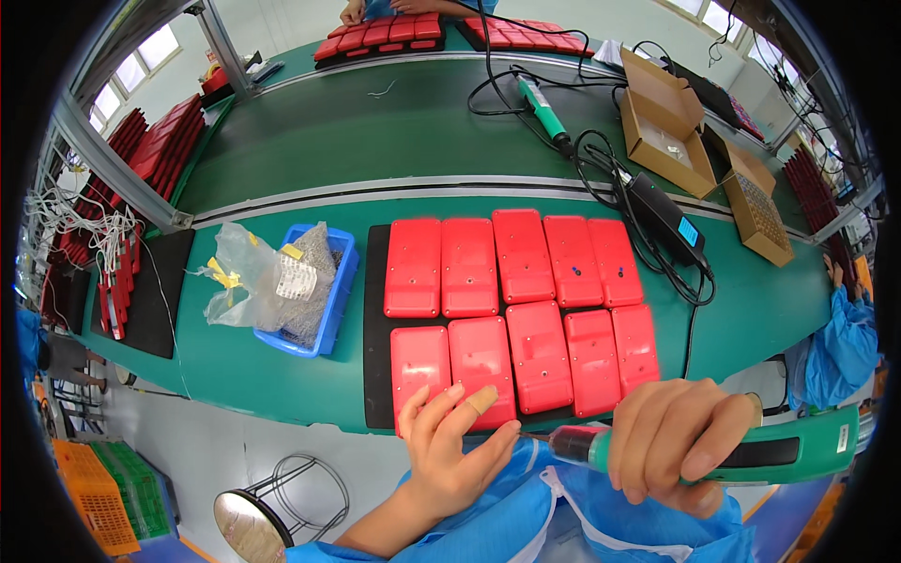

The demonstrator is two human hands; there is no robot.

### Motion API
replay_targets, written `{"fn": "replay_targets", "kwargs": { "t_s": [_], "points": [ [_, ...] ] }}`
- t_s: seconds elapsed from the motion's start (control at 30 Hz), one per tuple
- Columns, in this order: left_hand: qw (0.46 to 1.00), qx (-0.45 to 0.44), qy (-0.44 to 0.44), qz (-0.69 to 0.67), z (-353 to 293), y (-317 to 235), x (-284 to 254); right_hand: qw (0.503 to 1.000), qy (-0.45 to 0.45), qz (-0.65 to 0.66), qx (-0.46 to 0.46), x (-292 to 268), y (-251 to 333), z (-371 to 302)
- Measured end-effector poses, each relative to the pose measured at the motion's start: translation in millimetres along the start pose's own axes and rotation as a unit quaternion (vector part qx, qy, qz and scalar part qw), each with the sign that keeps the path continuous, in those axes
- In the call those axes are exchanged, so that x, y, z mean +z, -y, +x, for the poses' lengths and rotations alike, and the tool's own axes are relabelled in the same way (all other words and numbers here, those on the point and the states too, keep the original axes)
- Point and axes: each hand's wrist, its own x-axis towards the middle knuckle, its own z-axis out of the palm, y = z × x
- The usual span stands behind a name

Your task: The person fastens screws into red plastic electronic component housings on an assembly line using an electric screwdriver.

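My right hand (671, 441) is wrapped around a green and black electric screwdriver (788, 448), held level with its bit pointing left. The bit's tip is close to the thumb of my left hand (450, 460); whether they touch, I cannot tell. My left hand's fingers are spread over the near edge of the red plastic cases (540, 357), and one finger wears a tan wrap. Two rows of these cases lie on a black mat (377, 328). Small dark holes show in them, and two in the far row have dark blue spots. No screw is visible at the bit.
Left of the mat, a blue bin (345, 291) holds small metal parts and a plastic bag (249, 277). A black power unit (664, 220) with cables lies at right, near open cardboard boxes (664, 122). Another green screwdriver (542, 108) rests beyond the rail. People work nearby.
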Motion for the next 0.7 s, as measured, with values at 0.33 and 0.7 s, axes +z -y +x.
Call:
{"fn": "replay_targets", "kwargs": {
  "t_s": [0.33, 0.7],
  "points": [
    [0.98, -0.069, 0.166, 0.086, -3, 19, -19, 0.998, 0.021, -0.039, 0.055, -15, -36, 15],
    [0.98, -0.094, 0.169, 0.053, -8, 30, -14, 0.991, 0.027, -0.054, 0.12, -6, -74, 25]
  ]
}}
